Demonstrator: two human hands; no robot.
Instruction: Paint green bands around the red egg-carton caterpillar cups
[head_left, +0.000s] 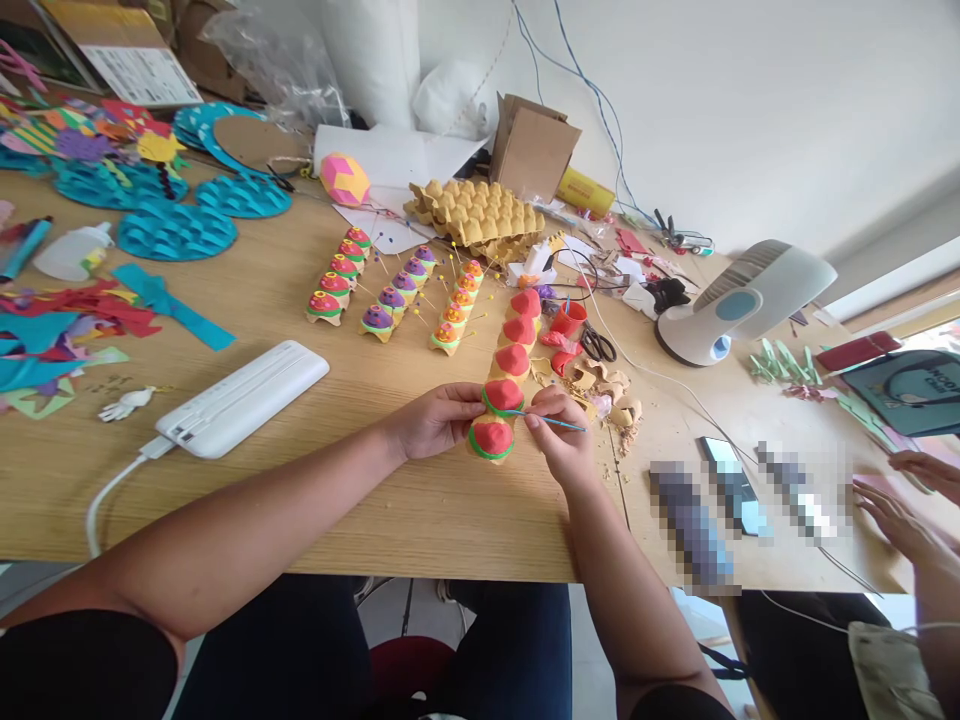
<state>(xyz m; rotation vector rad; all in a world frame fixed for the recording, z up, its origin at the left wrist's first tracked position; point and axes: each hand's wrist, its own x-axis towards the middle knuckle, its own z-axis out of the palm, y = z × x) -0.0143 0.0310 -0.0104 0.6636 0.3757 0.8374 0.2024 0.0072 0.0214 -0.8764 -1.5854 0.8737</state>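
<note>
A caterpillar made of egg-carton cups, painted red with green rims, lies on the wooden table. My left hand grips its near end from the left, fingers curled round a cup. My right hand pinches a thin blue paintbrush whose tip touches the green rim of the second cup. Both forearms rest over the table's front edge.
Three finished painted caterpillars lie further back, in front of egg cartons. A white power bank is at left, coloured paper shapes at far left, scissors, a desk fan and phones at right. Another person's hands rest at far right.
</note>
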